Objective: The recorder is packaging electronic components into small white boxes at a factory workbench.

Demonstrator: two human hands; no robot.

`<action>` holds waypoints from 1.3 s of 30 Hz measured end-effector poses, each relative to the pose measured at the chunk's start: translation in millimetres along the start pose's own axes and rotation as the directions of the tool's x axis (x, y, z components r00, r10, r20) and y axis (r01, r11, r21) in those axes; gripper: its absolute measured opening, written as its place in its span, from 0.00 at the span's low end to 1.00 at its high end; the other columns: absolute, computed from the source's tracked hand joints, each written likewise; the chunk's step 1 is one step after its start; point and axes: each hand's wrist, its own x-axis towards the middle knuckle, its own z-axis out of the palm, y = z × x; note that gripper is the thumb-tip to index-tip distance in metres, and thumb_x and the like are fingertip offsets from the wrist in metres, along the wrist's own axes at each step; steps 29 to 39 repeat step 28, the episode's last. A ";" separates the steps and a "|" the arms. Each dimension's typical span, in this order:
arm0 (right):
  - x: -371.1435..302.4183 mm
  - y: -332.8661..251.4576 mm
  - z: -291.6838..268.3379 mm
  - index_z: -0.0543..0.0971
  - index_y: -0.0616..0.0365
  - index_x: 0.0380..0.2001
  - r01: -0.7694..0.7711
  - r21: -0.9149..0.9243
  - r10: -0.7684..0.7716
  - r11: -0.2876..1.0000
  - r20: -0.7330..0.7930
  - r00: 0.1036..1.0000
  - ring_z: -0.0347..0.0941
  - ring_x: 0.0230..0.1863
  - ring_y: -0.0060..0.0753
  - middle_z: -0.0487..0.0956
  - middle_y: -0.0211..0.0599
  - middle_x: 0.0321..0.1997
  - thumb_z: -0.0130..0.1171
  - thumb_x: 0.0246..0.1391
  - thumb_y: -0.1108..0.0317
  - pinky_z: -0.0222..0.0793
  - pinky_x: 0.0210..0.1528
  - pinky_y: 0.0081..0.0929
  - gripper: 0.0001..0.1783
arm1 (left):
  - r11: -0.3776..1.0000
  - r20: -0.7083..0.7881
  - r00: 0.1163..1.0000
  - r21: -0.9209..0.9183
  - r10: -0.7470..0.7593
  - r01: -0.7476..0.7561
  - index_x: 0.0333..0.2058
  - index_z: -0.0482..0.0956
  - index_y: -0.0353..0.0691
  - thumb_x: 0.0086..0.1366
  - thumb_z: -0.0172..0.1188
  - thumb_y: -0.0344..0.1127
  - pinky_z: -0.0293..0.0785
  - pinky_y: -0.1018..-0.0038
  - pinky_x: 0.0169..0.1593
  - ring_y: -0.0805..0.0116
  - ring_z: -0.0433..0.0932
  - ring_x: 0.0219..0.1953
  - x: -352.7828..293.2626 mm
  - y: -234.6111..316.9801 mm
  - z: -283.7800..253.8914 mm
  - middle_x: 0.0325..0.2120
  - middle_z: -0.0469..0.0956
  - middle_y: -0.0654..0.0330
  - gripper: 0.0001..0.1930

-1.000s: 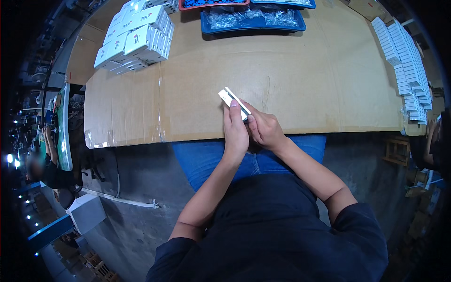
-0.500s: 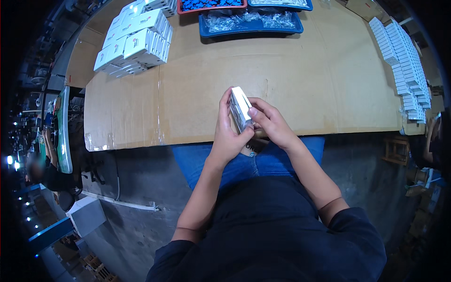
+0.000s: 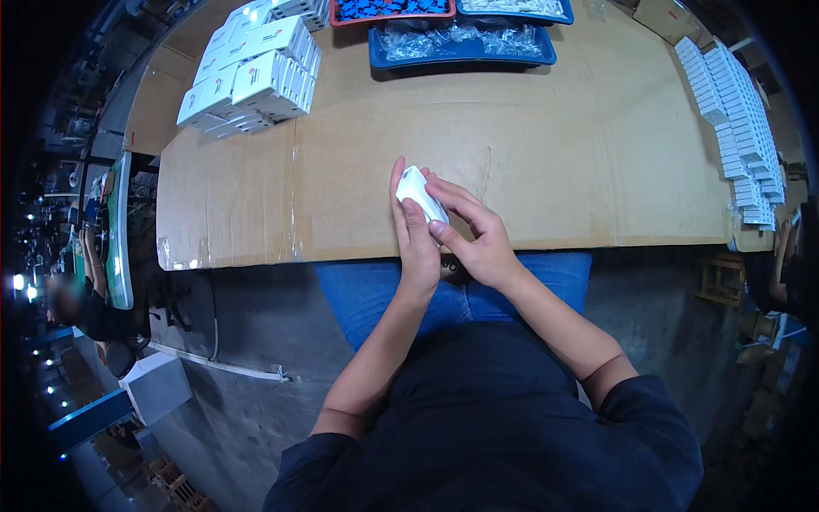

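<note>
Between my two hands, above the table's near edge, is a small white box (image 3: 415, 186), tilted, with one broad white face showing. My left hand (image 3: 416, 239) grips it along its left side, thumb across the near part of the face. From the right, my right hand (image 3: 474, 236) holds it with thumb at the near end and fingers along the far right side. The box's underside is hidden by the hands.
White boxes (image 3: 256, 77) are stacked at the far left. Small white boxes (image 3: 740, 128) stand in rows at the right edge. At the back are a blue tray (image 3: 461, 66) of clear plastic pieces, a red tray (image 3: 392, 19) of blue parts, and another blue tray (image 3: 516, 17) of white pieces. Cardboard (image 3: 358, 171) covers the table.
The white box has been turned in my hands, so its broad face now shows instead of a narrow side. Both hands have shifted their grip around it.
</note>
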 end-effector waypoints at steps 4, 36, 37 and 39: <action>-6.6 -0.1 6.3 0.74 0.63 0.67 0.123 -0.148 -0.126 0.981 -0.013 0.992 0.62 0.77 0.49 0.68 0.54 0.75 0.64 0.64 0.71 0.61 0.75 0.39 0.28 | 0.997 0.006 0.998 -0.051 0.064 -0.064 0.77 0.45 0.41 0.79 0.38 0.66 0.60 0.63 0.71 0.58 0.65 0.68 0.4 -4.3 0.3 0.65 0.66 0.48 0.42; -8.8 17.4 11.1 0.52 0.65 0.78 0.069 0.239 -0.085 0.968 0.056 0.995 0.52 0.81 0.55 0.53 0.56 0.82 0.51 0.73 0.67 0.48 0.80 0.38 0.37 | 0.981 0.020 0.998 -0.185 0.063 -0.058 0.76 0.49 0.45 0.74 0.48 0.65 0.57 0.60 0.73 0.58 0.65 0.68 0.6 -1.6 -8.1 0.65 0.67 0.50 0.43; -8.8 17.4 11.1 0.52 0.65 0.78 0.069 0.239 -0.085 0.968 0.056 0.995 0.52 0.81 0.55 0.53 0.56 0.82 0.51 0.73 0.67 0.48 0.80 0.38 0.37 | 0.981 0.020 0.998 -0.185 0.063 -0.058 0.76 0.49 0.45 0.74 0.48 0.65 0.57 0.60 0.73 0.58 0.65 0.68 0.6 -1.6 -8.1 0.65 0.67 0.50 0.43; -8.8 17.4 11.1 0.52 0.65 0.78 0.069 0.239 -0.085 0.968 0.056 0.995 0.52 0.81 0.55 0.53 0.56 0.82 0.51 0.73 0.67 0.48 0.80 0.38 0.37 | 0.981 0.020 0.998 -0.185 0.063 -0.058 0.76 0.49 0.45 0.74 0.48 0.65 0.57 0.60 0.73 0.58 0.65 0.68 0.6 -1.6 -8.1 0.65 0.67 0.50 0.43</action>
